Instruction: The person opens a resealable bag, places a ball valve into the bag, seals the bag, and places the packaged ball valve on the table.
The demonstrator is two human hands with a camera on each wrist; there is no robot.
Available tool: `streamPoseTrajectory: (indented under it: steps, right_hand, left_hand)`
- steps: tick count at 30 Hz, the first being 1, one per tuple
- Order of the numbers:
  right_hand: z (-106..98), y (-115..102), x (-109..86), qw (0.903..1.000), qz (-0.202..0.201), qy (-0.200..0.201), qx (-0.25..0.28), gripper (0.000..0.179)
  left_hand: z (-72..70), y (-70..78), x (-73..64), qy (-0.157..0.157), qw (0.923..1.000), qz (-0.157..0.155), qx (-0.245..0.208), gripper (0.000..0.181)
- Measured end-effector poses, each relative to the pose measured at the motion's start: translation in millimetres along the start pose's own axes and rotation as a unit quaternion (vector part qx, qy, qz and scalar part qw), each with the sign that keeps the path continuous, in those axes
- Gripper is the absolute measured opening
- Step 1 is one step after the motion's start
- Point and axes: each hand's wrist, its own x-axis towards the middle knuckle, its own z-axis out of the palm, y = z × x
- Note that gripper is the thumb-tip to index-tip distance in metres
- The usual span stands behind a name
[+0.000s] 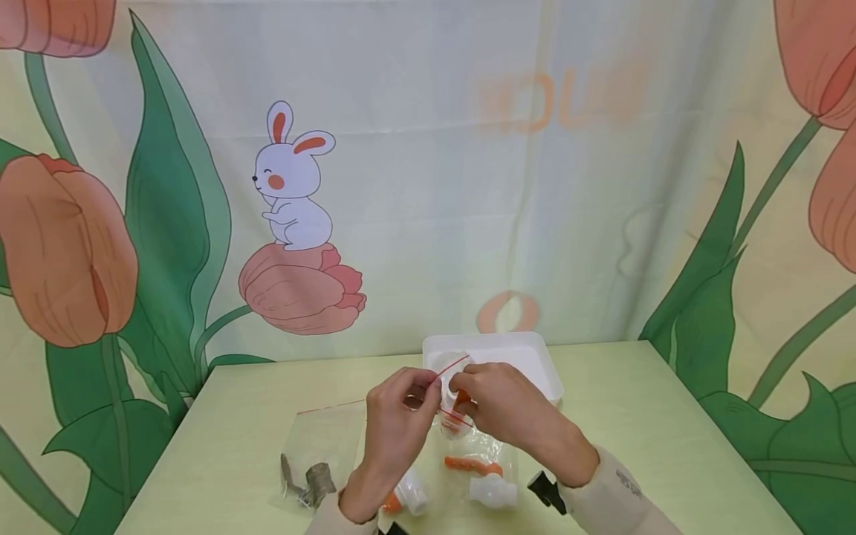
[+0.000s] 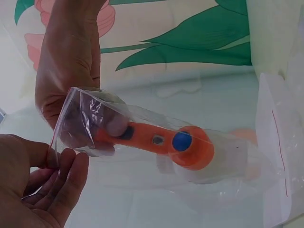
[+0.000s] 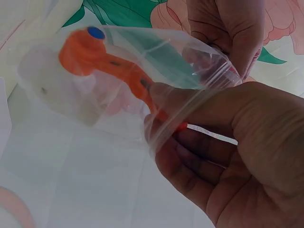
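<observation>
A ball valve with a white body and an orange lever handle [image 3: 118, 69] with a blue cap sits inside a clear zip bag [image 2: 228, 166] with a red line at its mouth. My right hand [image 1: 504, 401] reaches into the bag's mouth and grips the end of the handle between thumb and fingers. The left hand [image 1: 397, 416] pinches the edge of the bag's mouth. In the left wrist view the white valve body [image 2: 230, 156] hangs at the bag's far end, blurred by the plastic.
Behind the hands stands a white tray [image 1: 542, 368]. On the table lie a clear bag with a grey valve [image 1: 321, 481], a white valve [image 1: 413, 492] near the left wrist, and a bagged white valve [image 1: 493, 490] with an orange handle. A printed curtain hangs behind.
</observation>
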Motion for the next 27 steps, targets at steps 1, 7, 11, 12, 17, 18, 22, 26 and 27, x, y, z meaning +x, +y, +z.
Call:
streamPoseTrajectory:
  steps: [1,7,11,12,17,18,22,26,27]
  right_hand:
    - [0.5,0.1,-0.1,1.0000,0.002,-0.006,0.003,0.018]
    - [1.7,2.5,-2.3,0.9991,0.015,-0.038,0.007,0.020]
    - [0.2,4.7,-4.2,0.9981,0.019,-0.053,0.026,0.025]
    - [-0.8,4.9,-4.4,0.9979,0.019,-0.054,0.031,0.026]
    - [-8.9,2.6,-6.4,0.9991,0.002,-0.021,0.036,0.024]
    - [-11.2,1.7,-6.9,0.9993,-0.002,-0.011,0.037,0.024]
    - [-19.4,-0.8,-9.6,0.9986,-0.016,0.031,0.041,0.020]
    - [-25.8,-1.3,-12.5,0.9956,-0.034,0.069,0.053,0.017]
    - [-27.4,-1.2,-13.0,0.9943,-0.040,0.080,0.057,0.016]
  left_hand:
    - [0.1,-0.4,0.0,0.002,1.0000,0.004,-0.001,0.006]
    - [0.1,-4.8,1.7,0.012,0.9996,0.026,0.003,0.007]
    - [-0.8,-7.9,3.5,0.015,0.9992,0.035,0.008,0.007]
    - [-1.4,-8.1,4.0,0.016,0.9992,0.036,0.008,0.007]
    - [-5.5,-8.1,6.1,0.023,0.9990,0.039,0.010,0.007]
    - [-6.4,-7.9,6.6,0.024,0.9990,0.038,0.009,0.007]
    - [-10.3,-8.1,8.3,0.021,0.9993,0.032,0.005,0.008]
    - [-14.1,-7.9,9.6,0.011,0.9996,0.027,0.006,0.008]
    - [-15.0,-7.8,9.9,0.009,0.9996,0.027,0.008,0.008]
